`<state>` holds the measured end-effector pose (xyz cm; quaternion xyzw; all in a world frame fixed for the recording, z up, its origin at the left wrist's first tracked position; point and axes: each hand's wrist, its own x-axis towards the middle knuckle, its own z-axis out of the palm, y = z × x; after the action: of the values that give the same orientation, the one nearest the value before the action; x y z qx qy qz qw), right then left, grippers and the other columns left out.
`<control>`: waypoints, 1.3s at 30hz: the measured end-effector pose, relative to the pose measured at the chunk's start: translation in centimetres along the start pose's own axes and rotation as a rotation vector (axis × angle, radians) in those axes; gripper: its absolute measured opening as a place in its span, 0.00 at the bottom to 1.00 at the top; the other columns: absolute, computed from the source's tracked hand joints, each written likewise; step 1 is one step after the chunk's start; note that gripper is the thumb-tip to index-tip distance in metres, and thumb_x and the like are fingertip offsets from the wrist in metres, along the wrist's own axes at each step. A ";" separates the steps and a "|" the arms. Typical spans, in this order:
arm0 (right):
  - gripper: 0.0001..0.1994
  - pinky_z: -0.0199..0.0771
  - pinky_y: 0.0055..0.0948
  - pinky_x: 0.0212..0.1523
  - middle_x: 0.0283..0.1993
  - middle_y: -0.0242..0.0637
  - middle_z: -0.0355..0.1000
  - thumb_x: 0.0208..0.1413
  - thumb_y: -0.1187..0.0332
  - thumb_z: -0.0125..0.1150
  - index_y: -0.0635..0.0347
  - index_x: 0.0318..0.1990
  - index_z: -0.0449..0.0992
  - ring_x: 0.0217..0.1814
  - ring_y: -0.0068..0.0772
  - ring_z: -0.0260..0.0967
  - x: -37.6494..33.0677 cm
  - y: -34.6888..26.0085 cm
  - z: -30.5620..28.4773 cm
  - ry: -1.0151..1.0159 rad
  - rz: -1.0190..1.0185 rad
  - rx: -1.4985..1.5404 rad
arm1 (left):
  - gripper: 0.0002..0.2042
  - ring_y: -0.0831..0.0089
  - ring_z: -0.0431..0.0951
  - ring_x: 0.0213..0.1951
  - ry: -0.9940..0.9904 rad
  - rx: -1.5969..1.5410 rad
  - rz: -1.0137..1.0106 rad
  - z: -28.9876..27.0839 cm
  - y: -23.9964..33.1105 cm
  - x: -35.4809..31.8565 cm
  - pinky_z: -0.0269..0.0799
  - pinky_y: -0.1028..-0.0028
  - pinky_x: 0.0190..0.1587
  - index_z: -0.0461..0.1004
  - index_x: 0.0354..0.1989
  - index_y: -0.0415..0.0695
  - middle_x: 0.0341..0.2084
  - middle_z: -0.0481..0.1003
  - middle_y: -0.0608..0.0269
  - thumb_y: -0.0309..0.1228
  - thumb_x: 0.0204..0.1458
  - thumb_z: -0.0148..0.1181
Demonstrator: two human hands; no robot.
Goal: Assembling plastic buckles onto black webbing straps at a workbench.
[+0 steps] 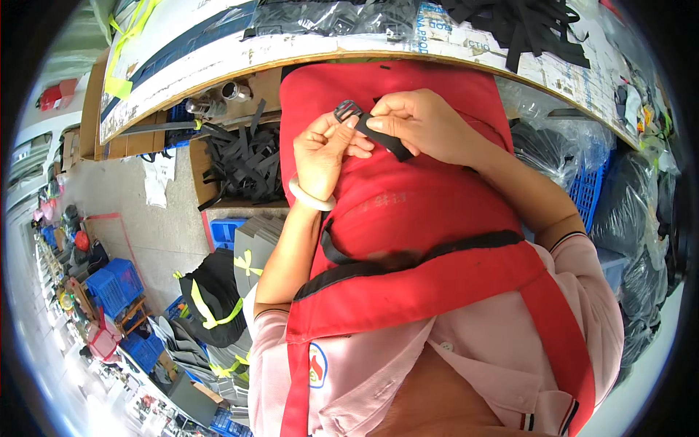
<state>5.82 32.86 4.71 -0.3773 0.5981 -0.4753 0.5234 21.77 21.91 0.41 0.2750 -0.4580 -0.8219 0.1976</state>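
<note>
My left hand [322,149] pinches a small black plastic buckle [346,111] over my lap, which a red apron [408,211] covers. A white bangle sits on that wrist. My right hand [419,124] grips a short black webbing strap [384,137], its end meeting the buckle. Both hands are close together, just below the edge of the worktable [291,52].
A heap of black straps [244,160] lies in a cardboard box to my left. More black straps [531,25] and bagged black parts [335,16] lie on the worktable. Clear and black plastic bags [568,149] and blue crates [109,288] stand around me.
</note>
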 end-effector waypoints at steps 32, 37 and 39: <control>0.13 0.68 0.17 0.22 0.25 0.31 0.70 0.57 0.63 0.60 0.65 0.42 0.71 0.22 0.17 0.67 2.4 3.0 1.6 0.130 0.077 0.390 | 0.06 0.61 0.75 0.24 0.189 1.025 0.641 -0.1 -0.9 -0.5 0.70 0.67 0.27 0.78 0.35 0.41 0.21 0.73 0.57 0.23 0.47 0.63; 0.15 0.73 0.18 0.25 0.29 0.32 0.71 0.57 0.64 0.60 0.66 0.46 0.70 0.25 0.20 0.69 2.8 4.4 0.7 0.079 0.015 0.241 | 0.06 0.64 0.76 0.25 0.146 0.981 0.574 -0.4 -0.9 -0.5 0.72 0.71 0.29 0.79 0.33 0.38 0.23 0.75 0.56 0.20 0.46 0.63; 0.15 0.75 0.20 0.29 0.29 0.33 0.72 0.57 0.65 0.60 0.66 0.46 0.71 0.27 0.20 0.70 2.8 4.1 0.6 0.033 -0.009 0.302 | 0.06 0.67 0.76 0.26 0.178 0.802 0.563 -0.6 -0.9 -0.6 0.72 0.73 0.30 0.79 0.33 0.36 0.23 0.75 0.56 0.18 0.45 0.63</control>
<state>6.18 31.16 0.03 -0.2895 0.5266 -0.5683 0.5621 22.50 22.31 -0.49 0.2641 -0.7760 -0.4690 0.3288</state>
